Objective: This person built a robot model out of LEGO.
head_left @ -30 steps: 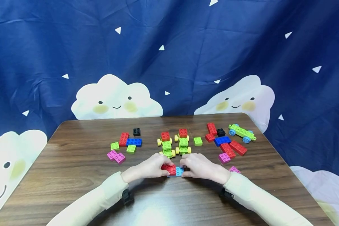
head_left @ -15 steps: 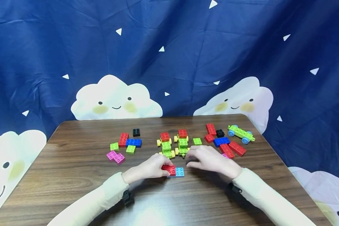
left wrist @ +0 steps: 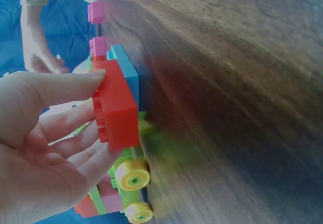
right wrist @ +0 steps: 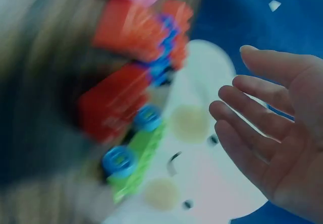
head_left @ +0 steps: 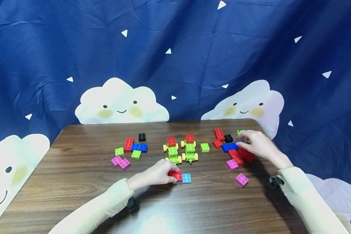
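Note:
My left hand (head_left: 159, 173) pinches a red building brick (left wrist: 122, 110) between thumb and fingers. This brick sits on one end of a light blue brick (head_left: 187, 178), whose other studs show at its right. In the head view my right hand (head_left: 257, 146) is over the right-hand group of bricks, partly covering a red brick (right wrist: 113, 103) and a green wheeled base (right wrist: 146, 148) with blue wheels. Its fingers are spread and relaxed in the right wrist view, with nothing between them.
Two green cars with yellow wheels and red bricks, a left car (head_left: 173, 151) and a right car (head_left: 190, 149), stand beyond my left hand. Several bricks lie at left around a blue brick (head_left: 139, 148). A pink brick (head_left: 241, 179) lies near the right forearm.
My right hand has left the light blue brick and moved right and away from me, over the right-hand bricks. My left hand stays on the red brick.

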Demonstrator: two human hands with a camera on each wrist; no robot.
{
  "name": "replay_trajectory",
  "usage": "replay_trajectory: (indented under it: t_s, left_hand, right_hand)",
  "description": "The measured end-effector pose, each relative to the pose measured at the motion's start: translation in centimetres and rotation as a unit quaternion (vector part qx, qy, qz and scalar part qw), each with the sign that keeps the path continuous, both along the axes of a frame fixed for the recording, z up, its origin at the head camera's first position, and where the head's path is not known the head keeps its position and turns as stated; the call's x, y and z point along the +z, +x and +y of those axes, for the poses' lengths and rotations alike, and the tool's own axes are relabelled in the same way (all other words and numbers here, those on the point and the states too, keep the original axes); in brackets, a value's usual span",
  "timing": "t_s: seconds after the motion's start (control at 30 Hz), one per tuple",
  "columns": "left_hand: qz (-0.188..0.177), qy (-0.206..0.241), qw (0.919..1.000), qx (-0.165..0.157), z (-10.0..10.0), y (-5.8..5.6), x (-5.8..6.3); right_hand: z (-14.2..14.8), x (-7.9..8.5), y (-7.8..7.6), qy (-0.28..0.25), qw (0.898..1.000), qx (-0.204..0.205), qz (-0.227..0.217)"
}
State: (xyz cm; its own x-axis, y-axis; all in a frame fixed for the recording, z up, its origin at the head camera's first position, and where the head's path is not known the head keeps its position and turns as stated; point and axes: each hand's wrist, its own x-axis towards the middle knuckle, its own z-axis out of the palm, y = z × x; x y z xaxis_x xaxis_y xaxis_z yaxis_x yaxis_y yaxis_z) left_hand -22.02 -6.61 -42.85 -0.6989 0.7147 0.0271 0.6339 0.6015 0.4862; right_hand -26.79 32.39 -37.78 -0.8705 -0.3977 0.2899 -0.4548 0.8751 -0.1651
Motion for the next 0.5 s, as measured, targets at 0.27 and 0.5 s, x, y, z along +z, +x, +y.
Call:
replay_trajectory:
  t_s: [0.27,0.5]
  left_hand:
    - [-0.007,-0.005,1.0,0.005,0.1,-0.1,0.1]
    - [-0.01,-0.001,0.9999,0.001,0.1,0.0,0.1]
  right_hand:
    - [2.9,-2.3,-0.4,0.025,0.996,-0.024,-0.088]
    - [3.2,-3.4,-0.4,0.046,0.993,-0.036,-0.104]
